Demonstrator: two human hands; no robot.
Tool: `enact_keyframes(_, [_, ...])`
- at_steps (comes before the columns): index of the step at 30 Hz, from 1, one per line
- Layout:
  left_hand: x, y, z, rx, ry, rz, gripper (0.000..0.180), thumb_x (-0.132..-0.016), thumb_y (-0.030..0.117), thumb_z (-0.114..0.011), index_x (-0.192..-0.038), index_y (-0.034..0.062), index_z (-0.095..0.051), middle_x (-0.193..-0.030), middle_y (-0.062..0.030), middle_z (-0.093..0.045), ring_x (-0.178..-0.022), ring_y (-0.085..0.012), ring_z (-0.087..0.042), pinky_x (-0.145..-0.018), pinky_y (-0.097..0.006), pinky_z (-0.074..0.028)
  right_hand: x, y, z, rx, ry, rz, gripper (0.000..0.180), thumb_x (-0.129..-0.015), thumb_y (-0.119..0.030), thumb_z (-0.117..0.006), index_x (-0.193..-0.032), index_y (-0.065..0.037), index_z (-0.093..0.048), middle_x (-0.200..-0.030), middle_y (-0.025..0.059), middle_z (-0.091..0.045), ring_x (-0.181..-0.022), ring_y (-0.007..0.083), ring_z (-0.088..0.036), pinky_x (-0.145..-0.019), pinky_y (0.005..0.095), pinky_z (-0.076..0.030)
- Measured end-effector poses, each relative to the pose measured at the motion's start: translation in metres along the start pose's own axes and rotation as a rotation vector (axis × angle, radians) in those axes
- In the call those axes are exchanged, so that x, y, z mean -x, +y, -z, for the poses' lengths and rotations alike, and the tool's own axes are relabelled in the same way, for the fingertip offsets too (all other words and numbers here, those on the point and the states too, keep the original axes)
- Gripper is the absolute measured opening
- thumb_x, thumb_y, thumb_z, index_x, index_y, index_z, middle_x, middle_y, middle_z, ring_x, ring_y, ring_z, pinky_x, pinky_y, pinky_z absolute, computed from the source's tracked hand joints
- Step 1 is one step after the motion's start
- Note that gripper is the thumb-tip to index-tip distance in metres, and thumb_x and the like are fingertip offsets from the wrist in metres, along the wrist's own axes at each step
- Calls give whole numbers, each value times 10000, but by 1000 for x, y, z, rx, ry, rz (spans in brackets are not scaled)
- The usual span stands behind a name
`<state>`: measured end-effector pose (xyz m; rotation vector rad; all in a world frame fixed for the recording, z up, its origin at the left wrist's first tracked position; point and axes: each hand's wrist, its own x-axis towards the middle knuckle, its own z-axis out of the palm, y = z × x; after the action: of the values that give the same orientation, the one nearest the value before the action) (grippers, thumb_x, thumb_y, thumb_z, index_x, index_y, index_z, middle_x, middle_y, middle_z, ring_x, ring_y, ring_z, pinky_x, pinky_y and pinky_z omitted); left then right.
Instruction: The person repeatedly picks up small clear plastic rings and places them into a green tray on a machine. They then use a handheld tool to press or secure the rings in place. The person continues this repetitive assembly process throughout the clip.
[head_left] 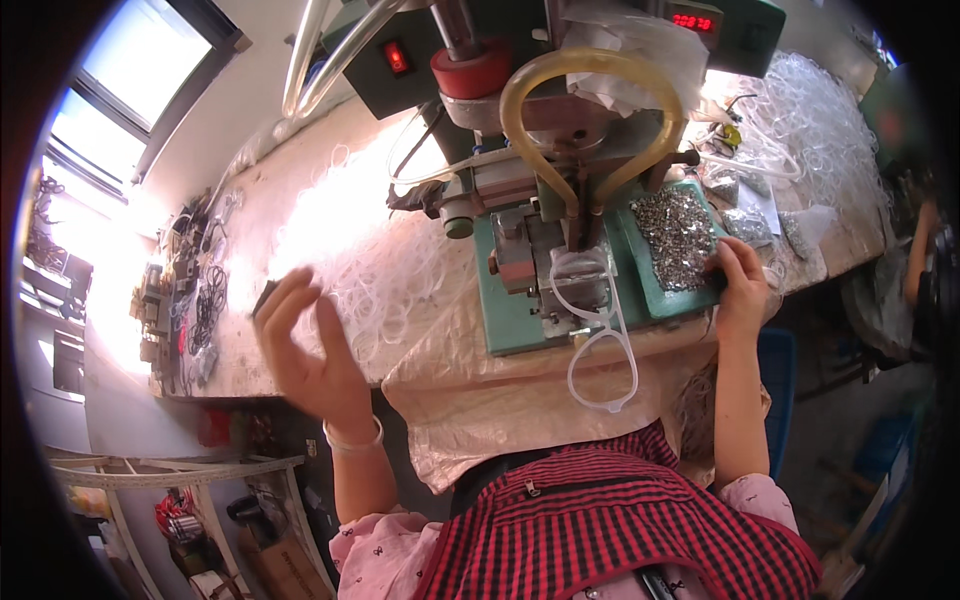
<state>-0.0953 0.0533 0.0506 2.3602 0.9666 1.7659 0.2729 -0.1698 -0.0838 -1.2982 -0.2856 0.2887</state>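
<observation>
My left hand [305, 345] is raised above the bench edge, fingers spread and curled, holding nothing that I can see. It hovers beside a heap of clear plastic rings [385, 275]. My right hand [738, 282] rests on the green tray [650, 290] of small silvery metal parts [676, 235], fingertips in the pile. A clear tube loop [600, 345] hangs from the green press machine [540, 210] between my hands, dangling over the bench front.
A yellowish hose [590, 75] arcs over the machine head. More clear rings [815, 115] are piled at the far right. Black rings and small tools [195, 300] lie at the left end. A person [915, 260] sits at the right. A window [130, 75] is upper left.
</observation>
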Motion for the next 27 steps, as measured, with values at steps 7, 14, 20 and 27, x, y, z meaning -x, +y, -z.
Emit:
enact_keyframes(7, [13,-91,-142,-391,-361,-56,195,-904,244,-689,-949,57,-722,-1186,-136,-692,-1267,-365,-538,-1137,-511,-336,-10,2,-59,-215,-126,-130,148,-933,-104,-729,-1055,-20,-732,-878,22,-708,-797,99,-632,-741,224,-482])
enact_keyframes(14, [38,-93,-108,-67,-113,228,152,-989,151,-616,-914,20,-637,-1102,-143,-713,-1090,-321,-651,-1014,-464,-459,34,-12,14,266,-11,144,136,-904,24,-707,-1036,-2,-728,-961,24,-708,-893,98,-651,-818,227,-505])
enact_keyframes(20, [36,-86,-127,-475,-478,-22,339,-903,397,-731,-871,66,-662,-1318,-187,-620,-1258,-379,-530,-1111,-490,-372,53,-55,-50,358,-367,304,172,-851,18,-718,-1023,6,-724,-960,76,-723,-878,165,-681,-808,269,-515])
enact_keyframes(27, [68,-97,-112,-381,-270,-50,229,-995,199,-584,-970,24,-729,-1161,-135,-718,-990,-364,-648,-894,-460,-498,45,-52,-135,266,-436,482,224,-814,-41,-741,-1022,-3,-666,-943,119,-704,-926,253,-705,-821,334,-531])
